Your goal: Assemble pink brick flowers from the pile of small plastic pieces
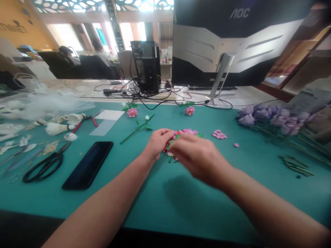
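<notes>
On the mat [155, 203] right now: scissors [55, 157] and a phone [87, 165] side by side at left, shuttlecocks [57, 129] just beyond them (crowded corner!). Center stage, the left hand [157, 144] and right hand [199, 162] meet on a flower [178, 141], a stem [137, 129] farther off. A bunch of flowers [269, 117] sits right. Behind the mat, a computer tower [146, 65] stands left of a monitor [204, 44].

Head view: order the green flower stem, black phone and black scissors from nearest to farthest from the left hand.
1. Green flower stem: on the mat, just ahead and left of the left hand.
2. Black phone: farther left on the mat.
3. Black scissors: farthest left, beyond the phone.
</notes>
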{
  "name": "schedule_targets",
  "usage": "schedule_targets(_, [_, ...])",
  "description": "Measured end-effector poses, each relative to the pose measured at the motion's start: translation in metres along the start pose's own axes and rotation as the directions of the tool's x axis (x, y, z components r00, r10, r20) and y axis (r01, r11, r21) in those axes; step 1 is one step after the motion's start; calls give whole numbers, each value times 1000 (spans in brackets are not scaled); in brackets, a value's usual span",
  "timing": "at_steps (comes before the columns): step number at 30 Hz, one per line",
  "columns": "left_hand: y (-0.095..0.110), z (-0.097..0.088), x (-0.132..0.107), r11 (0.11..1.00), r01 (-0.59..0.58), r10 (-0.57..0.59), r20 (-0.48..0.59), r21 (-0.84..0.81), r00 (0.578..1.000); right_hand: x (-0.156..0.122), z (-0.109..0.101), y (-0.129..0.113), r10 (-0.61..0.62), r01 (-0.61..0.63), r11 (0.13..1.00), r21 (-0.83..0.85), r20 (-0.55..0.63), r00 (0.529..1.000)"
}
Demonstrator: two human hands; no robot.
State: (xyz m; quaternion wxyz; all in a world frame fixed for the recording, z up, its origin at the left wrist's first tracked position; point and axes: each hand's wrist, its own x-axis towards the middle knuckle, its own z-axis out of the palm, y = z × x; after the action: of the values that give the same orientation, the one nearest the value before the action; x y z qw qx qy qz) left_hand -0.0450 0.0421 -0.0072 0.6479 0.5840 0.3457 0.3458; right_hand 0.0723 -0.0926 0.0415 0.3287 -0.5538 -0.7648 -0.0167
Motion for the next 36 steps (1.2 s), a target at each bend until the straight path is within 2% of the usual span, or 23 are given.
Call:
schedule_targets(3, [-2,-1,2,999,-29,29,4,21,1000,9,12,43,160,-153,974,-168,28,987])
schedule_targets(6, [-4,0,3,1000,-9,9,-1,22,1000,6,28,77,177,-146,969,-200,148,973])
schedule_targets(8, [-3,0,3,1000,-3,3,-1,10,1000,2,36,86,158,-111,972,-207,225,961])
schedule_targets(13, [-2,0,2,1000,-16,16,8,24,1000,1,41,86,152,-73,970,-232,344,927])
schedule_targets(20, [-1,0,0,999,-17,17,10,29,1000,8,41,85,138,-16,959,-282,421,897])
schedule_targets(31, [-1,2,-1,1000,3,-3,19,8,1000,26,41,86,160,57,933,-354,554,817])
schedule_targets(33, [-1,2,-1,1000,8,-8,16,5,1000,26,39,83,188,9,938,-347,528,828])
schedule_targets(36, [-1,2,0,1000,7,-7,26,-3,1000,24,33,77,257,-177,955,-237,365,895])
